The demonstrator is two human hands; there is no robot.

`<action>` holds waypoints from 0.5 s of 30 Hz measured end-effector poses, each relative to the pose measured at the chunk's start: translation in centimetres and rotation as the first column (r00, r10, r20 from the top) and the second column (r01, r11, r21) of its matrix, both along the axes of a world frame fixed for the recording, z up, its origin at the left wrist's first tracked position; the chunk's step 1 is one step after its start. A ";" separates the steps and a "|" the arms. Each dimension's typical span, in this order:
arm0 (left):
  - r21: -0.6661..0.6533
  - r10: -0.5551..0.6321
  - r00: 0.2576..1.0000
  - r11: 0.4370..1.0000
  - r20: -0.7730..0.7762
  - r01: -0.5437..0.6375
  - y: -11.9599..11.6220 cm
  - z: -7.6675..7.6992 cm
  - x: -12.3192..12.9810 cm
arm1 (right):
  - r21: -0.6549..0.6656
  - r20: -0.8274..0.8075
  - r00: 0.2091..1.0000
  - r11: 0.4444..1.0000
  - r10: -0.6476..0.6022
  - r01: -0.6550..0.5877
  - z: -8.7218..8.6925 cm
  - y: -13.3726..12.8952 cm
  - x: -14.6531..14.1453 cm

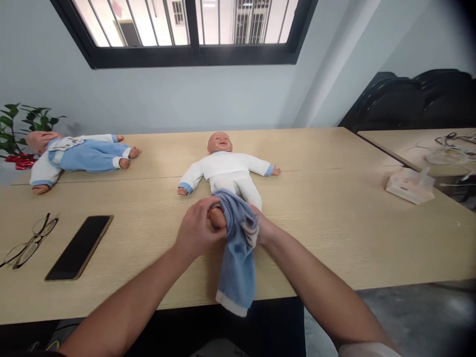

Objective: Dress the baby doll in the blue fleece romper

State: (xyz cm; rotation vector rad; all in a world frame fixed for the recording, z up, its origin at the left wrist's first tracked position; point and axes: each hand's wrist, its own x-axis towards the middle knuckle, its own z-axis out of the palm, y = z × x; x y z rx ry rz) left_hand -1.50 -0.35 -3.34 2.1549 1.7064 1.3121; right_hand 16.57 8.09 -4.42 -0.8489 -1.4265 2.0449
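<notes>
A baby doll (226, 166) in a white top and white leggings lies on its back, head toward the wall, feet toward me. Light-blue trousers (238, 267) are bunched around its lower leg, one leg of them hanging past the table edge with a white cuff. My left hand (199, 225) is closed around the doll's bare foot (216, 217), its thumb and fingers by the bunched cloth. On the other side, my right hand (261, 225) grips the trousers; most of its fingers are hidden behind the fabric.
On the wooden table (316, 213), a second doll (89, 153) in blue trousers lies at the far left, beside a potted plant (11, 129). Glasses (29, 245) and a phone (80, 248) lie at left. A tissue pack (410, 184) and cables (451, 148) are at right.
</notes>
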 end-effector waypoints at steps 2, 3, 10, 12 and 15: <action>0.001 0.104 0.994 0.995 0.016 -0.104 0.2 0.1 -0.4 | -0.121 -0.046 0.998 0.991 0.051 -0.056 1.2 0.4 1.0; 0.023 0.128 0.992 0.991 0.021 -0.128 0.4 0.2 -0.7 | -0.131 -0.054 0.995 0.987 0.082 -0.088 2.0 0.7 1.8; 0.363 0.114 0.988 0.929 -0.105 -0.068 1.0 1.4 -2.5 | 0.298 0.152 0.988 0.951 0.039 -0.083 5.2 3.6 6.5; 0.392 0.054 0.987 0.920 -0.149 0.009 0.8 1.2 -2.5 | 0.366 0.073 0.967 0.908 -0.245 0.203 4.2 4.9 6.2; 0.353 -0.065 0.975 0.925 -0.213 0.139 0.5 0.6 -2.1 | 0.390 -0.021 0.748 0.684 -0.663 0.617 1.5 6.9 5.1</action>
